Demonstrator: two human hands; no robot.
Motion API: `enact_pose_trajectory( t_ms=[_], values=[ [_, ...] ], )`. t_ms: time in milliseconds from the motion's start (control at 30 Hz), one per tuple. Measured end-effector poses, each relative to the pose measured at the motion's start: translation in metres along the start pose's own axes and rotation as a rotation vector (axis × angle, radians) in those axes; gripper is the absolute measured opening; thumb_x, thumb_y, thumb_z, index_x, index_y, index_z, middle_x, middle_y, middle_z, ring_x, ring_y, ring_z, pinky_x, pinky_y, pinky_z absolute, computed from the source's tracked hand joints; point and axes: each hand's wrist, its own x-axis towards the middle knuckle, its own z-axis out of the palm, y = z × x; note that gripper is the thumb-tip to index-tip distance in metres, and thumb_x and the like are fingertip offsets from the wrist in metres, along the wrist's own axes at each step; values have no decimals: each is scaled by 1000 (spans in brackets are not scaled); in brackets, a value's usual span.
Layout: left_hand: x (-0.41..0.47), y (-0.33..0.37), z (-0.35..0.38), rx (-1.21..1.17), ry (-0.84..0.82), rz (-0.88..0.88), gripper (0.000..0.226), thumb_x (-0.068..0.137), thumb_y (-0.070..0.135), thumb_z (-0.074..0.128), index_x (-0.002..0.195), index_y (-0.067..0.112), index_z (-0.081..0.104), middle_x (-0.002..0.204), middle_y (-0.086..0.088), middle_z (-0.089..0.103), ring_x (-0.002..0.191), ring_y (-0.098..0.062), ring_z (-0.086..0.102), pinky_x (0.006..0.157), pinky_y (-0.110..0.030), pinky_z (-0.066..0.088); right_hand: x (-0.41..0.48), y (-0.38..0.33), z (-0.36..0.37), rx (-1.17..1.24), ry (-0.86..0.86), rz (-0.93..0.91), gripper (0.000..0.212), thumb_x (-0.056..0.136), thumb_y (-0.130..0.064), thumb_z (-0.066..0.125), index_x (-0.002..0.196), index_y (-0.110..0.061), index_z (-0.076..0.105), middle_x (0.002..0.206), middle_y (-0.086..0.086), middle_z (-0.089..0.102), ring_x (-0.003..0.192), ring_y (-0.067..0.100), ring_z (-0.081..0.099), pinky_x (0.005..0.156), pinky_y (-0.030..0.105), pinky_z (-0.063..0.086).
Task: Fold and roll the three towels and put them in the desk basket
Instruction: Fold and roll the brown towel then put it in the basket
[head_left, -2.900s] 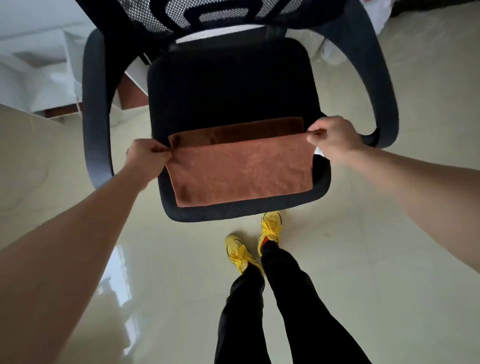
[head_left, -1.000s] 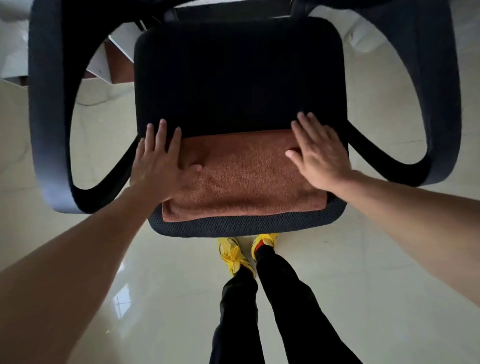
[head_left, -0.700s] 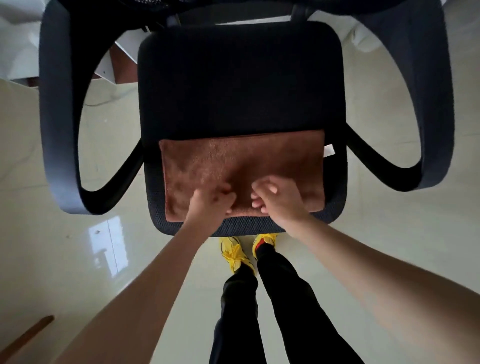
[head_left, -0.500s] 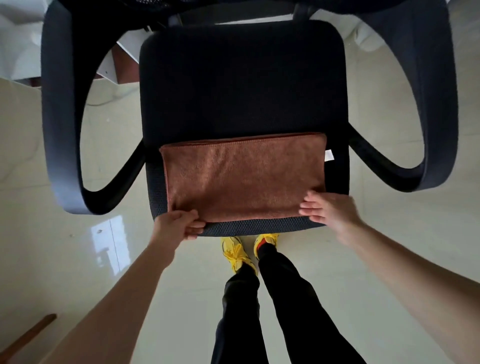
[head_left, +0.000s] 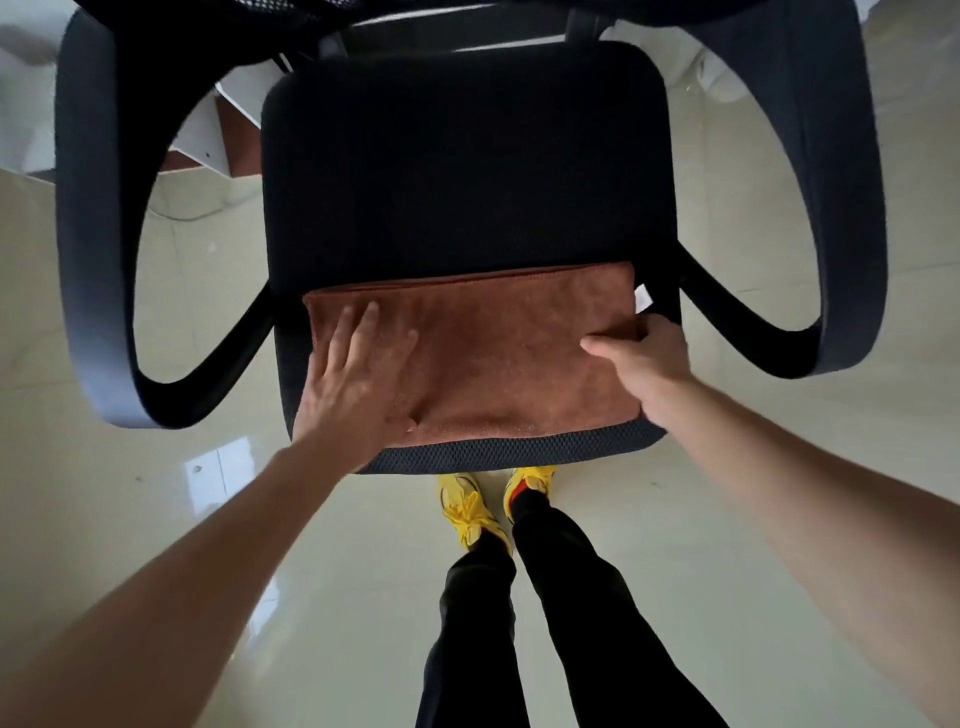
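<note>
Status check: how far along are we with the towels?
Done: the towel lies folded flat on the chair seat. In hand: the left hand presses its left part flat while the right hand grips its right edge, likely to start the next fold or roll. Left: it is not rolled yet, and neither the other towels nor the basket are in view.

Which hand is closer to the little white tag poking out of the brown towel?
Right. The right hand holds the folded brown towel by its right edge, just below the small white tag. The left hand presses flat on the opposite, left end.
</note>
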Motion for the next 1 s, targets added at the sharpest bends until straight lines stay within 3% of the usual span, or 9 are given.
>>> enact_pose_trajectory(
  t_ms=[100,200,300,400,533,700,833,933,1000],
  values=[
    [24,9,-4,53,-156,0,127,52,66,79,152,31,8,160,-14,-5,147,-36,-3,118,-53,11,1,-1,-37,94,-133,-27,31,74,-21,80,101,-15,66,103,7,70,82,16,65,67,26,48],
    [33,19,-6,63,-166,15,127,55,70,75,152,33,2,160,-12,-10,147,-35,-7,119,-52,7,-17,-4,-62,1,-145,-164,33,76,-29,80,101,-16,63,100,1,69,93,18,66,75,29,50],
    [25,13,-9,-30,-74,-46,112,61,60,77,150,24,20,159,-15,10,147,-35,10,116,-49,18,-46,-23,-63,-15,-184,-285,44,73,-36,81,108,-19,60,102,-3,69,95,13,66,80,32,53],
    [2,-8,-10,-188,155,-145,68,71,33,77,129,7,53,141,-19,45,127,-40,43,99,-54,40,-74,-50,-39,-48,-250,-410,55,73,-33,80,118,-18,53,105,-7,67,95,6,65,84,26,53],
    [-47,-38,-5,-319,128,-283,34,80,18,70,111,6,63,107,-17,60,98,-41,58,80,-51,50,-108,-73,34,-282,-239,-554,51,79,-30,74,119,-18,45,104,-1,65,89,19,65,72,24,49],
    [-87,-62,3,-413,94,-295,26,85,18,65,110,11,65,99,-9,64,87,-34,65,70,-49,54,-120,-83,125,-497,-182,-570,43,86,-23,64,117,-14,37,103,11,66,91,36,65,67,33,44],
    [-94,-74,2,-489,129,-295,26,85,16,64,110,10,64,99,-10,65,85,-32,65,69,-47,54,-120,-82,171,-571,-295,-449,59,82,-32,72,126,-17,36,113,11,62,100,35,62,72,33,41],
    [-85,-69,-5,-507,162,-253,25,84,12,63,109,8,65,99,-10,64,87,-31,63,68,-43,54,-117,-83,159,-386,-388,-348,61,77,-34,77,127,-20,46,103,4,66,92,27,68,76,39,57],
    [-73,-60,-11,-482,226,-162,23,83,11,61,104,7,66,100,-10,63,88,-32,61,64,-41,55,-110,-86,134,-196,-284,-324,33,83,-23,73,113,-16,60,84,0,66,76,22,72,66,40,60]
  ],
)
